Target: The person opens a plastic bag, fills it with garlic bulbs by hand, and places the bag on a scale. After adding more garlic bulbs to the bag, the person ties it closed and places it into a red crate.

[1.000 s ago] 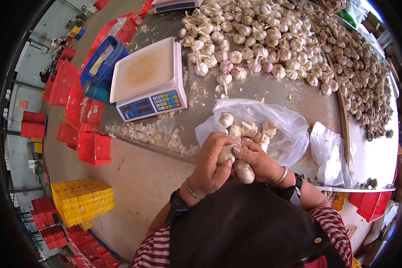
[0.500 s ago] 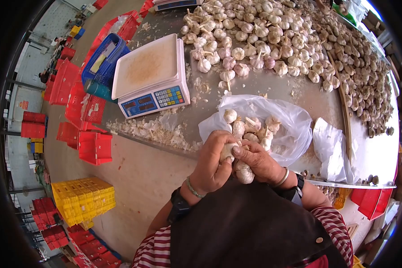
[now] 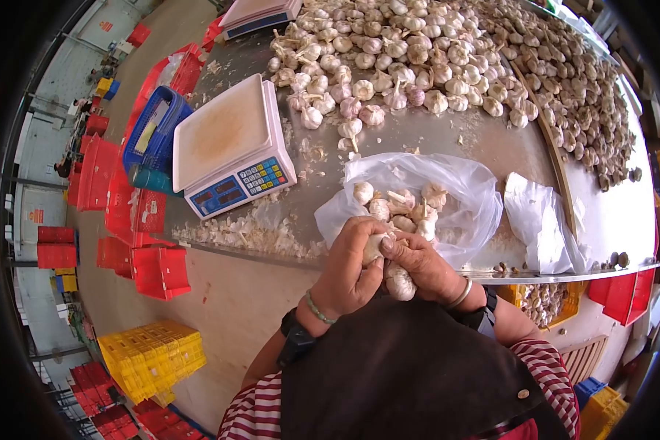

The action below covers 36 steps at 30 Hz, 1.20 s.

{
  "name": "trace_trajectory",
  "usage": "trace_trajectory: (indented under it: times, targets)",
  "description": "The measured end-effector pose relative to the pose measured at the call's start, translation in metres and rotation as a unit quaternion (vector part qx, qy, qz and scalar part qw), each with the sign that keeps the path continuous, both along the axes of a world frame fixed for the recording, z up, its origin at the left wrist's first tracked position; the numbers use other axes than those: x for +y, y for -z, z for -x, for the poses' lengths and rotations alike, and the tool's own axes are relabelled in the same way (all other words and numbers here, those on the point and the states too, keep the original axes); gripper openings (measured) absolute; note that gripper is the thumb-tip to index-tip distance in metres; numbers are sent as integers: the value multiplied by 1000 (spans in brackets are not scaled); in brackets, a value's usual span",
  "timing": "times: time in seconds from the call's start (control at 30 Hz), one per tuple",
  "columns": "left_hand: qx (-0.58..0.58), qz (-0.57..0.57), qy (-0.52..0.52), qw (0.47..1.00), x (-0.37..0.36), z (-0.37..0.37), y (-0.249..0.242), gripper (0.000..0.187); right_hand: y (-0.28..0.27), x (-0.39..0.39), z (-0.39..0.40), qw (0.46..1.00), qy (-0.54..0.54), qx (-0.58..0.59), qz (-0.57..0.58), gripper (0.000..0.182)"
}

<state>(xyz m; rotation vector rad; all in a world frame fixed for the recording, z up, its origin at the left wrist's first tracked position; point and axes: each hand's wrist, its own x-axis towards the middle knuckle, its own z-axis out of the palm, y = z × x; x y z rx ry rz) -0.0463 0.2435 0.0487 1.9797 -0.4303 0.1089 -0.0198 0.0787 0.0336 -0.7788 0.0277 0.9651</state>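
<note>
My left hand (image 3: 348, 268) is closed around a pale garlic bulb (image 3: 374, 250), its thumb pressed on the side. My right hand (image 3: 431, 271) meets it, with its thumb against the same bulb. Below the right palm, a second garlic bulb (image 3: 400, 283) sticks out, held in the curled fingers, which are partly hidden. Just beyond both hands, an open clear plastic bag (image 3: 471, 213) lies on the metal table (image 3: 447, 141) with several garlic bulbs (image 3: 424, 213) in it.
A white digital scale (image 3: 224, 139) stands at the left among papery garlic skins (image 3: 271, 233). Loose garlic bulbs (image 3: 389, 44) are heaped at the back. A wooden strip (image 3: 546, 136) separates a darker pile (image 3: 594, 110). Another plastic bag (image 3: 533, 227) lies right. Yellow crates (image 3: 152, 359) stand on the floor.
The view has turned slightly, so the table and scale appear shifted and a yellow crate of garlic shows below the table at right. Both hands stay on the bulbs, with little finger movement.
</note>
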Motion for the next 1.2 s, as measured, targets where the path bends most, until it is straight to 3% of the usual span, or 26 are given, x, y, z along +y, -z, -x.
trace_trajectory:
  times: [0.2, 0.27, 0.33, 0.4, 0.47, 0.57, 0.63, 0.67, 0.7, 0.73, 0.77, 0.8, 0.87, 0.93, 1.0, 1.03, 1.1, 1.13, 1.2]
  targets:
    - [-15, -28, 34, 999, -6, -9, 1, 37, 7, -3, 6, 997, 49, 43, -30, 28]
    - [-15, -73, 44, 996, -11, -12, 4, 39, 18, -5, 7, 993, 93, 79, 12, 25]
    - [51, -35, 74, 995, -17, -15, 7, 55, 12, -19, 9, 988, 142, 57, -18, 26]
    - [40, -24, 75, 996, -10, -20, 22, 88, 23, -54, 14, 980, 179, 47, -71, 27]
    - [-8, -166, 6, 986, -10, -20, 17, 90, 22, -103, 27, 957, 288, 27, -29, 30]
    - [5, -252, -51, 966, -4, -25, 24, 91, 39, -192, 68, 888, 455, -63, 32, 40]
    - [48, -294, -101, 949, 12, -28, 40, 92, 57, -242, 99, 759, 650, 3, 46, 43]
    - [40, -298, -112, 947, 18, -30, 43, 92, 82, -286, 120, 770, 635, -62, -22, 47]
    - [68, -282, -118, 950, 23, -32, 46, 92, 83, -307, 122, 674, 736, -40, 39, 51]
    - [98, -264, -125, 951, 29, -33, 49, 91, 70, -319, 128, 614, 784, 29, -82, 55]
    - [90, -271, -127, 950, 35, -34, 50, 90, 93, -353, 146, 576, 800, 57, -156, 59]
    - [85, -274, -141, 948, 38, -34, 48, 90, 90, -360, 144, 540, 827, 65, -142, 56]
    - [88, -308, -189, 928, 42, -34, 43, 89, 53, -335, 116, 600, 790, 56, -116, 50]
    - [41, -344, -202, 916, 48, -32, 40, 91, 12, -283, 70, 720, 685, -12, -110, 46]
    - [42, -317, -238, 917, 46, -28, 33, 69, -14, -225, 29, 834, 547, -63, 30, 47]
    - [41, -319, -240, 916, 55, -25, 40, 69, -17, -199, 11, 890, 436, -117, 64, 46]
    - [188, -10, -237, 953, 79, -20, 60, 39, -12, -144, -25, 960, 261, -99, -2, 37]
    - [184, -11, -241, 953, 74, -18, 53, 39, -6, -113, -41, 980, 191, -46, 13, 32]
    - [247, 243, -291, 892, 55, -12, 27, 14, 23, -58, -57, 983, 96, -145, 55, 33]
